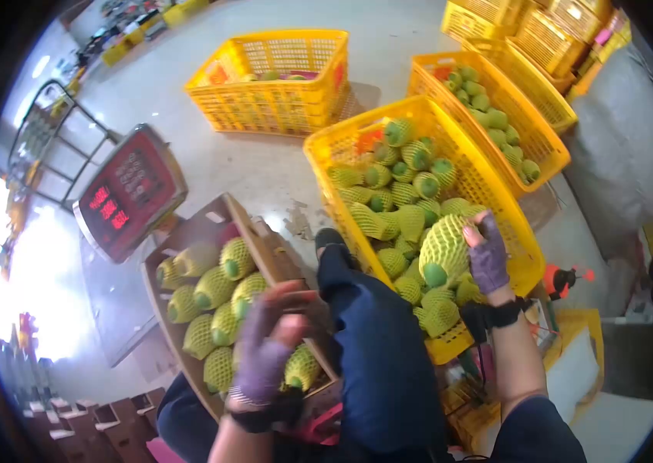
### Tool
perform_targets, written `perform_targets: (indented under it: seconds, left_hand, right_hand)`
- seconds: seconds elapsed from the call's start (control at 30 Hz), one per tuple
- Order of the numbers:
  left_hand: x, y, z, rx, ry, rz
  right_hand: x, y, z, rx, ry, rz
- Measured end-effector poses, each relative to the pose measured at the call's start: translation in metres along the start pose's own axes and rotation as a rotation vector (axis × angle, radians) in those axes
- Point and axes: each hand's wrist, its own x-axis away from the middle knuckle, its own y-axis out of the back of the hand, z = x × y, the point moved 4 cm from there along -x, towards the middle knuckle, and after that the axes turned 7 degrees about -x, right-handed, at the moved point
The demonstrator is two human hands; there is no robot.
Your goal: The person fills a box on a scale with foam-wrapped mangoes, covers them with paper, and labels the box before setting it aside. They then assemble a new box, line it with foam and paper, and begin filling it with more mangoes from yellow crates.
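My right hand (488, 258), in a purple fingerless glove, grips a green mango in a yellow foam net (444, 248). It holds the fruit above the yellow crate (528, 258), where several more netted mangoes (403, 185) are piled. My left hand (264, 339), gloved the same way, hovers over the right side of a cardboard box (245, 224), its fingers apart and nothing seen in them. Netted mangoes (214, 287) sit in rows inside that box; my left hand and forearm hide some of them.
A digital scale with a red-lit display (129, 193) stands behind the box. Another yellow crate (264, 100) lies beyond, and one with bare green mangoes (496, 119) is at the right. Stacked yellow crates (550, 38) fill the back right. My leg (384, 347) is between box and crate.
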Motion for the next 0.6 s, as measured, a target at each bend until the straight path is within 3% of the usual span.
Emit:
perform_targets:
  seconds: [0.03, 0.1, 0.17, 0.2, 0.3, 0.37, 0.43, 0.47, 0.5, 0.53, 0.6]
  left_hand:
    - [0.001, -0.021, -0.004, 0.033, 0.002, 0.127]
    - [0.007, -0.049, -0.003, 0.377, 0.025, 0.183]
    - [0.003, -0.053, -0.003, 0.481, -0.126, 0.143]
    - [0.005, -0.044, -0.007, 0.262, -0.21, 0.004]
    - [0.002, -0.002, -0.003, 0.375, -0.233, -0.075]
    - [-0.018, 0.04, -0.005, 0.156, -0.34, -0.288]
    - [-0.064, 0.095, 0.002, -0.253, -0.584, -0.526]
    - [-0.082, 0.112, -0.002, -0.537, -0.616, -0.629]
    - [-0.107, 0.123, 0.009, -0.349, -0.64, -0.549]
    - [-0.13, 0.148, 0.03, -0.465, -0.481, -0.594]
    - [-0.148, 0.158, 0.043, -1.058, -0.34, -0.664]
  right_hand:
    - [0.008, -0.021, 0.029, -0.04, 0.049, 0.017]
    - [0.024, -0.06, 0.074, 0.0, 0.092, 0.125]
    - [0.042, -0.1, 0.087, -0.072, 0.228, 0.25]
    - [0.05, -0.119, 0.106, -0.073, 0.298, 0.362]
    - [0.053, -0.146, 0.121, -0.112, 0.356, 0.614]
    - [0.051, -0.136, 0.108, -0.206, 0.171, 0.535]
    - [0.045, -0.112, 0.092, -0.272, 0.0, 0.374]
    - [0.042, -0.097, 0.078, -0.291, -0.047, 0.292]
    - [0.04, -0.08, 0.063, -0.308, -0.091, 0.206]
    - [0.041, -0.061, 0.04, -0.28, -0.131, 0.152]
    - [0.048, -0.025, 0.009, -0.189, -0.228, 0.037]
